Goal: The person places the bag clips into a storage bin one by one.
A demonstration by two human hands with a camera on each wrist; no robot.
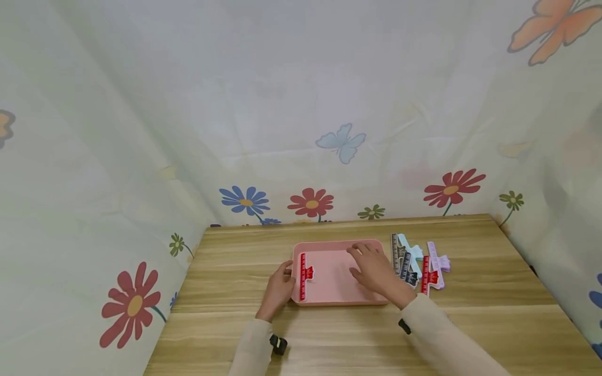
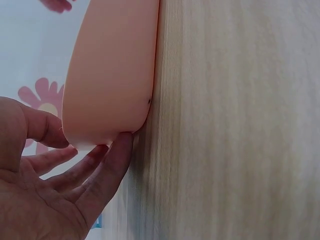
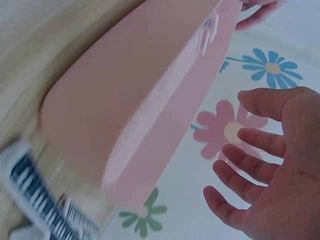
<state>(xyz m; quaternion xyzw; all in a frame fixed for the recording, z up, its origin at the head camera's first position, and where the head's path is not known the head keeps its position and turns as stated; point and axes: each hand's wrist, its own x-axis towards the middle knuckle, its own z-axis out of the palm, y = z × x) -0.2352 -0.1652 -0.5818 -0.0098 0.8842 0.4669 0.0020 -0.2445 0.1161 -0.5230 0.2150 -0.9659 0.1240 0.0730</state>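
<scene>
A shallow pink tray (image 1: 338, 302) sits on the wooden table. My left hand (image 1: 278, 288) holds its left end; in the left wrist view the thumb is at the rim and the fingers press the outer end wall. Inside the tray, along its left side, lies a red clip (image 1: 303, 279) with a piano-key pattern. Over the tray's right part hovers my right hand (image 1: 376, 269), its fingers spread and slightly bent, holding nothing. Just right of the tray lie more piano-key clips: black ones (image 1: 405, 266), a light blue one (image 1: 416, 253), a lilac one (image 1: 438, 261) and a red one (image 1: 426, 277).
The wood-grain table (image 1: 235, 261) extends on both sides of the tray. A white curtain (image 1: 282, 104) printed with flowers and butterflies encloses it at the back and sides. Each wrist wears a small black strap piece, like this left one (image 1: 278, 344).
</scene>
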